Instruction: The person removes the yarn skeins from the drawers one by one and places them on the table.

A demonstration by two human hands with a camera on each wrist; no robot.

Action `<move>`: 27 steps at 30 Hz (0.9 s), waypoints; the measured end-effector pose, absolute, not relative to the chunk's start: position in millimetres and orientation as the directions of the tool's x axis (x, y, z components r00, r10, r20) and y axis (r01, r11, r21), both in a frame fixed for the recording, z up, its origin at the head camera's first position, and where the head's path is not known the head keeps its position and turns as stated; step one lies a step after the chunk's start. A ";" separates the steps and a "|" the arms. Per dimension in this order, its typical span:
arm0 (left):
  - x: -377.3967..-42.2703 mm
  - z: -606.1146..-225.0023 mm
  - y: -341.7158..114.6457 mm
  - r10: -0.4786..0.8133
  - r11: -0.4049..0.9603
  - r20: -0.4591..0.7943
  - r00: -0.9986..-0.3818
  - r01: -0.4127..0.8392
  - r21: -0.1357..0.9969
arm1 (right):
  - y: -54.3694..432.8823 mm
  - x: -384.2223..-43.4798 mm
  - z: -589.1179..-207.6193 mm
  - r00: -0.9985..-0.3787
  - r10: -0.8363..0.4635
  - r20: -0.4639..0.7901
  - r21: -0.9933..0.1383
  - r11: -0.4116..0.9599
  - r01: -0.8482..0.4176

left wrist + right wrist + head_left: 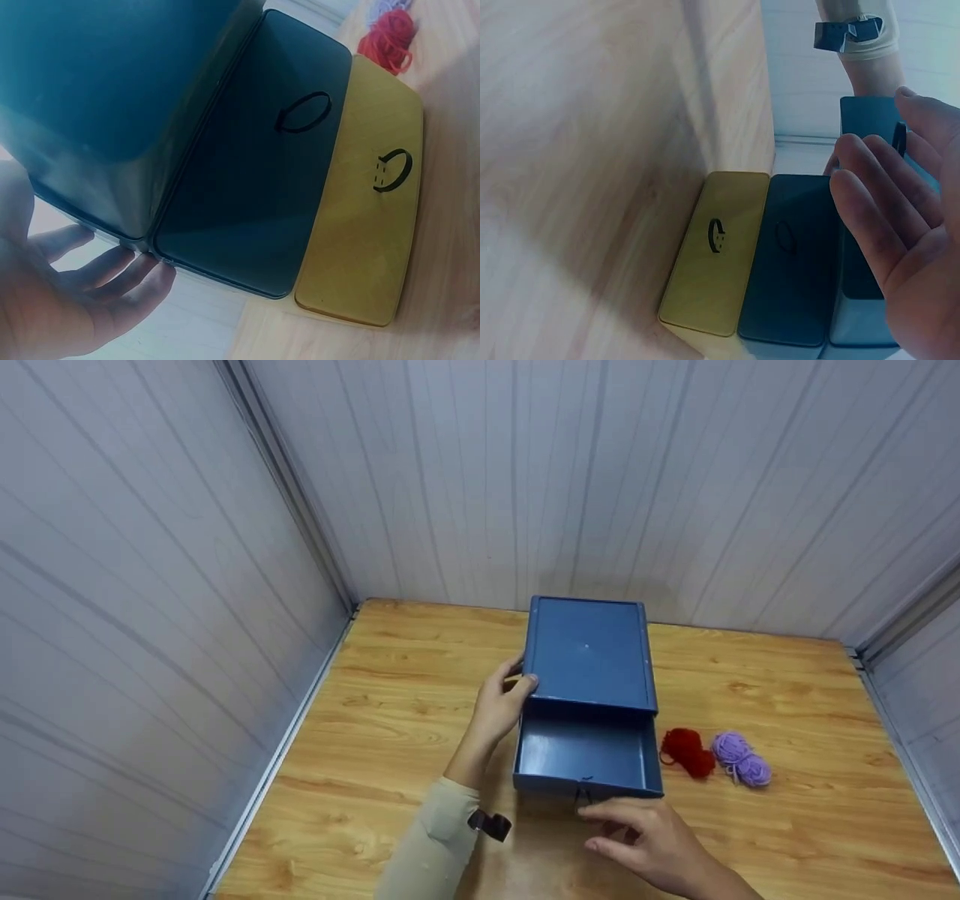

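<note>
A blue drawer box (589, 652) stands on the wooden table with its top drawer (585, 746) pulled out; the drawer's inside shows bare. Below it, the front view of the wrists shows a closed blue drawer (247, 165) and a yellow drawer (364, 195), each with a black loop handle. My left hand (504, 701) rests against the box's left side, its thumb at the top front corner and its fingers along the side. Just in front of the open drawer's black loop (900, 139) hovers my right hand (649, 840), fingers relaxed and thumb apart.
To the right of the box lie a red yarn bundle (688, 752) and a purple yarn bundle (741, 759), side by side. Pale panelled walls (465, 495) close off the wooden table (360, 727) at the back and both sides.
</note>
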State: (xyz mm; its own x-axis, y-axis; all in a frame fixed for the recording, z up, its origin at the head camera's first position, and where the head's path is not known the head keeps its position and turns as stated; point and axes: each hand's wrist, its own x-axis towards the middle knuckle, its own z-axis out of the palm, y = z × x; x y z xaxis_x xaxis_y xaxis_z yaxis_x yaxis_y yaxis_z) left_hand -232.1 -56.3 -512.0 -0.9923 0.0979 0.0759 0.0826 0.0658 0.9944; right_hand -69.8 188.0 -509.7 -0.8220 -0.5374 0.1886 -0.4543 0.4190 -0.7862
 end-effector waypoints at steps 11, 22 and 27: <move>-232.9 -512.3 -59.6 0.115 0.053 0.074 -0.991 0.080 0.995 | 175.9 -67.1 -515.1 -0.869 -0.417 0.268 -0.771 0.448 -0.452; -231.7 -510.5 -59.3 0.128 0.019 0.060 -0.990 0.063 0.998 | 165.3 -70.1 -521.0 -0.836 -0.305 0.456 -0.741 0.390 -0.546; -232.1 -511.8 -59.3 0.128 0.032 0.058 -0.990 0.062 0.998 | 164.7 -72.9 -521.8 -0.849 -0.285 0.446 -0.753 0.394 -0.527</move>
State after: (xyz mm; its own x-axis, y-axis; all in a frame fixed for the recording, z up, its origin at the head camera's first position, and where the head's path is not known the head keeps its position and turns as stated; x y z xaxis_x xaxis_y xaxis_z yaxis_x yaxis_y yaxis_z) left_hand -232.1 -59.3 -511.8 -0.9900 0.1285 0.0576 0.0621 0.0315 0.9976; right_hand -72.9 164.7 -521.8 -0.8487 -0.2851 0.4455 -0.5275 0.3939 -0.7527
